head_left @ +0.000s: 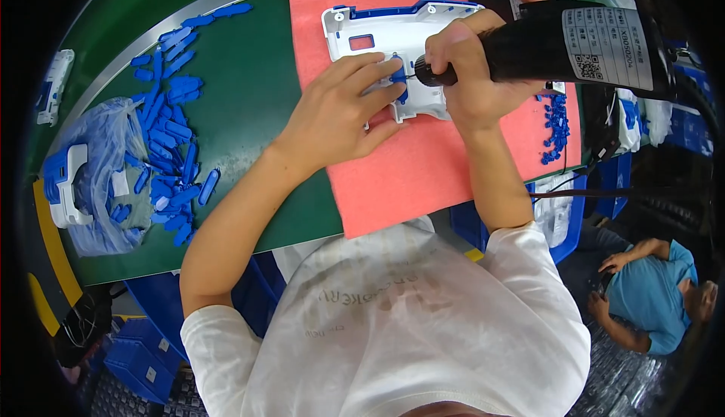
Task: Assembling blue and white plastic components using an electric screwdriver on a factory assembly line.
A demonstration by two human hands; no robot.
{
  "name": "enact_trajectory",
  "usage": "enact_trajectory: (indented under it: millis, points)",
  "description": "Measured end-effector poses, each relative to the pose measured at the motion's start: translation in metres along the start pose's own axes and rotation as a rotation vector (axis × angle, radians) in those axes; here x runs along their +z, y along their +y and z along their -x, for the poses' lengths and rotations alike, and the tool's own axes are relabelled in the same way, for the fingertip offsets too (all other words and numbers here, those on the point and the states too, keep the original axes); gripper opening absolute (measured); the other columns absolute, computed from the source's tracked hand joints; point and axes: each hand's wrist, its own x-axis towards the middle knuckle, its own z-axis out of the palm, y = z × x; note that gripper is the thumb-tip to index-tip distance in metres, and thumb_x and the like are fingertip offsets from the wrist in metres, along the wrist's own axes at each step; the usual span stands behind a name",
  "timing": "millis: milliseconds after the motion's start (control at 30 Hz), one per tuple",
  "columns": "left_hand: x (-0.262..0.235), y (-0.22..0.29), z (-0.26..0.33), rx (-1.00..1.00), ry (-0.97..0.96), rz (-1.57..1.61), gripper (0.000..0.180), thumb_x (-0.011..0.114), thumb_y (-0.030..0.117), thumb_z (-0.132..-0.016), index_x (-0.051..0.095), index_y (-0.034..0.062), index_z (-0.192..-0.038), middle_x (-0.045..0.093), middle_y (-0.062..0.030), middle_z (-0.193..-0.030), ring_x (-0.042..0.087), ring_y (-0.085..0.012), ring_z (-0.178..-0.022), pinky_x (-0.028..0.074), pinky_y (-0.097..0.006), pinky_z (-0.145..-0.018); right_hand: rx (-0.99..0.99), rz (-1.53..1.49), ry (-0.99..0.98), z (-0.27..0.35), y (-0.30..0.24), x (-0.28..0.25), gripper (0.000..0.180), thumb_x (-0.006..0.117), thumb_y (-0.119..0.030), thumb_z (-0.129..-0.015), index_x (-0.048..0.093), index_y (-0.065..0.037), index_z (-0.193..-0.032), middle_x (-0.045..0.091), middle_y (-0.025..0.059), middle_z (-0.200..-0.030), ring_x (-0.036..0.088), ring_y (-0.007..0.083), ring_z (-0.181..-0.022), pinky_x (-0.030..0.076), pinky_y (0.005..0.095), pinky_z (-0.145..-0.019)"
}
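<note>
A white plastic housing with blue trim [411, 30] lies on the pink mat [377, 190]. Against its inner side sits a small blue plastic piece [402, 92], partly covered by fingers. My left hand [351, 104] rests over the housing's near left part, with its bent fingertips holding the blue piece in place. In my right hand [476, 77] is a black electric screwdriver [529, 51], lying roughly sideways with the fingers wrapped round its front end. Its thin bit points left and reaches the blue piece between my left fingertips. Any screw at the tip is too small to make out.
Several long blue plastic pieces [162, 130] lie heaped left on the green table [257, 77], beside a clear plastic bag [113, 130] and a blue-and-white casing [68, 183]. Small blue parts [556, 130] sit at the mat's right. A seated person [649, 296] is at lower right.
</note>
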Motion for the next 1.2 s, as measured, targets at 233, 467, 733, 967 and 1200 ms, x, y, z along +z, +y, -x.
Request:
enact_trajectory:
  millis: [233,467,733,967,1200]
  points:
    - [-0.001,0.002,0.001,-0.017,-0.011,0.002,0.036,0.075,0.021,-0.066,0.071,0.0042,-0.097,0.062,-0.0089,-0.117,0.056,-0.0291,-0.113,0.050,-0.039,-0.091,-0.020,0.110,-0.126,-0.001,0.001,-0.002,0.057,0.054,0.012,-0.080,0.026,0.002,-0.128,0.056,0.0090,-0.060,0.052,0.0140,-0.045,0.048,0.0284,-0.049]
    - [0.000,0.000,0.001,-0.016,-0.029,0.001,0.035,0.075,0.020,-0.067,0.070,0.0037,-0.097,0.062,-0.0096,-0.117,0.056,-0.0291,-0.113,0.050,-0.038,-0.091,0.007,0.057,-0.159,0.002,0.006,-0.003,0.052,0.053,0.012,-0.081,0.026,-0.002,-0.123,0.055,0.0080,-0.061,0.052,0.0133,-0.045,0.048,0.0278,-0.048]
    - [0.000,0.003,-0.004,0.000,-0.031,0.003,0.034,0.075,0.022,-0.068,0.070,0.0032,-0.097,0.062,-0.0100,-0.117,0.056,-0.0294,-0.112,0.050,-0.038,-0.091,0.012,0.141,-0.130,0.007,0.007,-0.005,0.052,0.056,0.011,-0.081,0.029,0.000,-0.124,0.055,0.0065,-0.062,0.052,0.0112,-0.048,0.047,0.0261,-0.051]
    - [-0.002,0.003,-0.001,-0.009,-0.032,0.034,0.041,0.079,0.020,-0.070,0.066,0.0039,-0.105,0.059,-0.0124,-0.124,0.055,-0.0338,-0.115,0.048,-0.041,-0.094,-0.224,-0.167,0.111,-0.024,-0.039,-0.039,0.008,0.054,0.001,-0.089,0.051,0.002,-0.096,0.054,0.0067,-0.061,0.053,0.0133,-0.050,0.047,0.0267,-0.052]
    - [-0.002,0.008,-0.007,-0.005,-0.046,0.028,0.039,0.082,0.019,-0.067,0.070,0.0034,-0.100,0.060,-0.0146,-0.123,0.057,-0.0336,-0.114,0.049,-0.041,-0.093,-0.258,0.230,0.274,-0.065,-0.053,-0.141,0.055,0.056,0.009,-0.078,0.034,0.002,-0.128,0.055,0.0078,-0.058,0.054,0.0177,-0.046,0.050,0.0355,-0.051]
